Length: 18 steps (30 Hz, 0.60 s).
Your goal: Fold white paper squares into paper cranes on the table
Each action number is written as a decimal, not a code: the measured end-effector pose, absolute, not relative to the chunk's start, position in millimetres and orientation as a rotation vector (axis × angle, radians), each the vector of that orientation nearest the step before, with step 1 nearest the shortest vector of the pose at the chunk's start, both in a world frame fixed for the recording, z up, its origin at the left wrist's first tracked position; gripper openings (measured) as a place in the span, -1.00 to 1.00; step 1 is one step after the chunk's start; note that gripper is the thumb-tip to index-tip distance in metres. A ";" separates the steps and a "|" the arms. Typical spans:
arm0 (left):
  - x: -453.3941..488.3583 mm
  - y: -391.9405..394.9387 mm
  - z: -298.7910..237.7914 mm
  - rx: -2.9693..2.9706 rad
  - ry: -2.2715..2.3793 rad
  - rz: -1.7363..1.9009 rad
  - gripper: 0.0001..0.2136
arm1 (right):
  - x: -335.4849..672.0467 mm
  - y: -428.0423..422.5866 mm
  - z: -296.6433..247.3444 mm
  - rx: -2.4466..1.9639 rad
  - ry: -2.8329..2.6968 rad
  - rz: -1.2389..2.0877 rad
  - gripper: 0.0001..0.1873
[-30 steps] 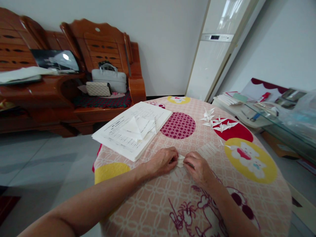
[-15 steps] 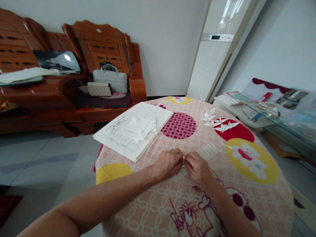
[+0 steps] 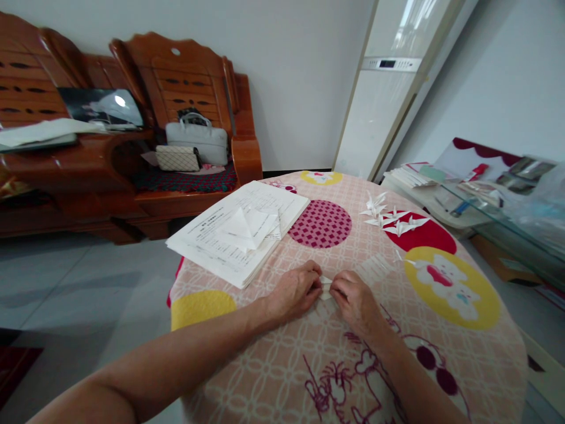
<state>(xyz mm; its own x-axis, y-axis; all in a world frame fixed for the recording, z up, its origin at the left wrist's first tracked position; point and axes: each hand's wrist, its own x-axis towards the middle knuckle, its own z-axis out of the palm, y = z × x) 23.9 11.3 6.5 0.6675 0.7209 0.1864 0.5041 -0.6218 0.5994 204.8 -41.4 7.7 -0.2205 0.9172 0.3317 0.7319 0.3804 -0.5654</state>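
Observation:
A small folded piece of white paper (image 3: 325,287) lies on the patterned tablecloth (image 3: 265,365), between my two hands. My left hand (image 3: 299,288) pinches its left side, fingers closed. From the right, my right hand (image 3: 352,295) grips the other side with thumb and fingertips together. Much of the paper is hidden under the fingers, so its exact folds cannot be made out. Several folded paper cranes (image 3: 395,218) sit beyond my right hand, partly over a red circle. Left of my hands is a stack of printed sheets (image 3: 212,253), with folded white paper triangles (image 3: 242,229) on top.
Wooden chairs (image 3: 189,76) stand at the left, holding a grey handbag (image 3: 198,141) and a quilted pouch (image 3: 177,158). A tall white cabinet unit (image 3: 379,106) stands behind the table. On the right, a glass-topped side table (image 3: 498,224) carries papers and a plastic bag.
My hands have drawn slightly apart, the left one shifting a little left. More of the small folded paper now shows between the fingertips.

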 end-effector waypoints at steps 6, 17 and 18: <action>24.0 13.1 7.8 2.324 0.925 0.602 -0.88 | 200.8 -40.2 8.8 -1.496 -1.939 0.401 -0.78; 30.2 14.5 13.4 2.270 1.091 0.560 -0.88 | 196.2 -36.4 9.9 -1.665 -1.897 0.386 -0.76; 30.6 15.2 13.3 2.266 1.096 0.559 -0.88 | 195.9 -36.2 10.3 -1.670 -1.894 0.384 -0.76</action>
<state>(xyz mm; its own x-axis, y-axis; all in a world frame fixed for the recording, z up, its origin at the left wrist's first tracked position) 30.6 15.2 13.3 0.5796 0.8053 0.1248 0.5739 -0.5121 0.6391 195.9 -36.2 10.3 -0.0492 0.9718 0.2306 0.8053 0.1752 -0.5664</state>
